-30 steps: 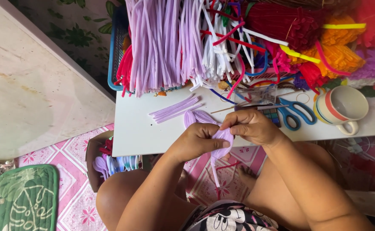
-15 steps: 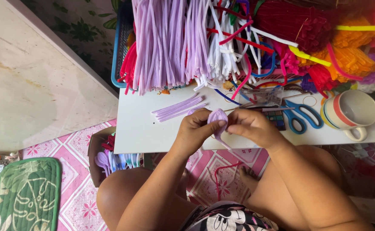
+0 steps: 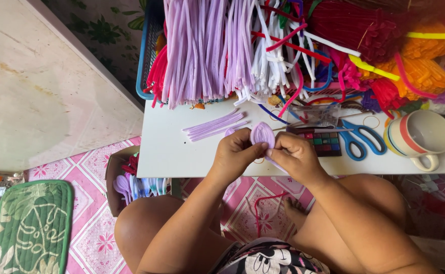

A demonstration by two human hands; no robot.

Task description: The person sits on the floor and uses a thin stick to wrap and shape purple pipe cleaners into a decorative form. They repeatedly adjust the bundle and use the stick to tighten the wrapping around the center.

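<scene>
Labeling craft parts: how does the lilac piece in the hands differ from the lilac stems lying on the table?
The lilac petal loop is bent into a closed oval; the loose lilac stems are straight. The loop is pinched between the left hand and right hand; the stems lie untouched on the white table. One loop, several stems. Both are the same fuzzy lilac.

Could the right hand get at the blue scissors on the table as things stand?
Probably yes, once it lets go: the blue scissors lie in the open on the white table, just beyond the right hand, with nothing lying over them. That hand is now pinching a lilac petal shape.
</scene>
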